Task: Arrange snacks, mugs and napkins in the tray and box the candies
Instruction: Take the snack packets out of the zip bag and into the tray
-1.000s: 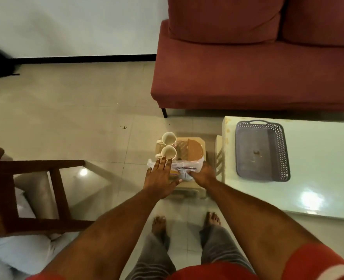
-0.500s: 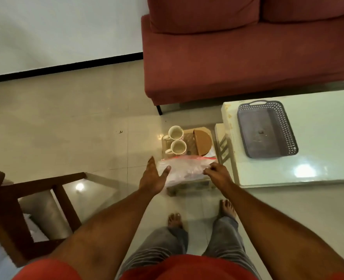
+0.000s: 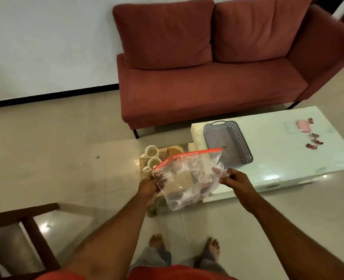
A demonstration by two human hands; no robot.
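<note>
A clear zip bag [image 3: 189, 178] with a red seal strip hangs in the air between both hands, with snacks dimly visible inside. My left hand [image 3: 149, 187] grips its left edge and my right hand [image 3: 234, 179] pinches its right edge. Behind the bag, two cream mugs [image 3: 151, 151] and a round wooden holder [image 3: 174, 151] stand on a low stool on the floor. The grey perforated tray [image 3: 241, 142] lies empty on the white table [image 3: 288, 158]. Several wrapped candies [image 3: 314, 141] and a pink box [image 3: 303, 126] lie at the table's far right.
A red sofa [image 3: 207, 77] stands behind the table. A dark wooden chair [image 3: 25, 229] is at the lower left. My bare feet [image 3: 184, 246] are on the tiled floor below the bag.
The bag has been lifted off the stool and now hangs spread between both hands. The view has tilted up and to the right, showing the whole table.
</note>
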